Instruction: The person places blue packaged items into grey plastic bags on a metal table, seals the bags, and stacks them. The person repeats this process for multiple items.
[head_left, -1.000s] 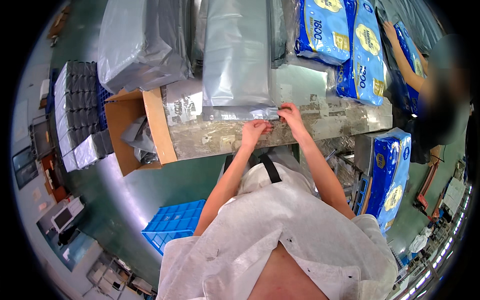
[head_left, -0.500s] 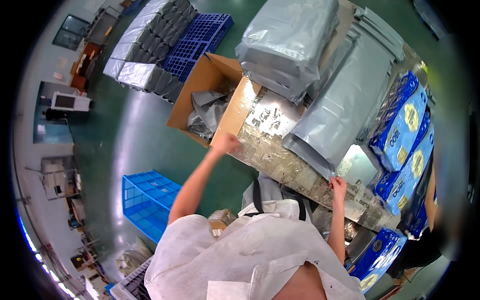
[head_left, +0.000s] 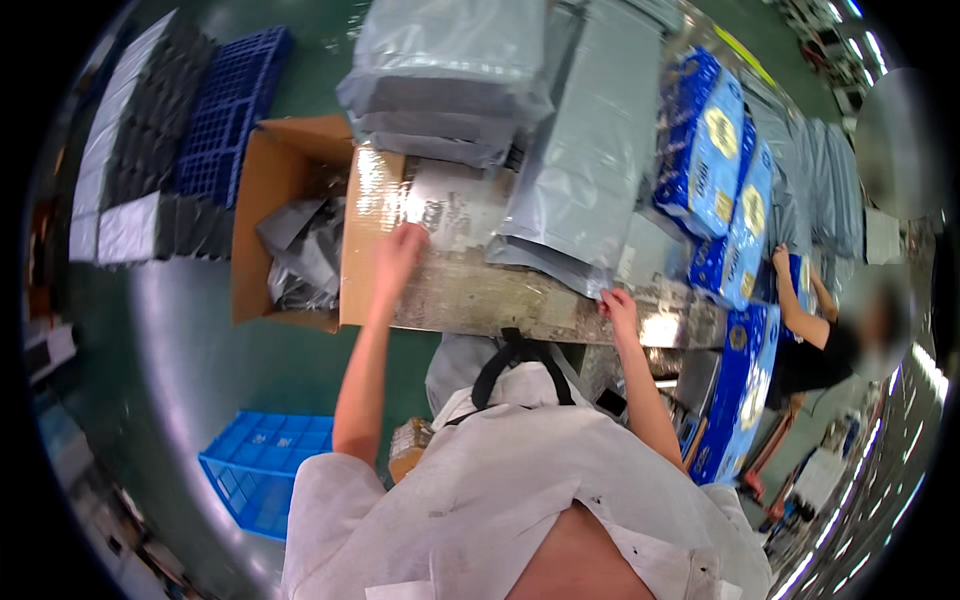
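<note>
Where the grey bag (head_left: 590,170) lies flat on the table (head_left: 470,295), its near edge hangs close to the table's front, and the right hand (head_left: 618,305) pinches that lower corner between closed fingers. The left hand (head_left: 398,250) is stretched out to the table's left end, fingers loosely curled and resting on the worn surface next to the box (head_left: 285,230); I cannot tell whether it has hold of anything. The box stands open against the table's left end, with crumpled grey wrapping (head_left: 305,250) inside. A stack of filled grey bags (head_left: 450,80) sits at the far side of the table, touching the flat bag. Blue packs (head_left: 715,170) lie to the right, and another person's hand (head_left: 780,262) is at them. Blue crates (head_left: 265,480) stand on the floor at lower left. In my judgement, the work is done well if the right hand keeps its pinch firm on the corner so the bag stays flat, while the left hand moves without dragging the stack.
</note>
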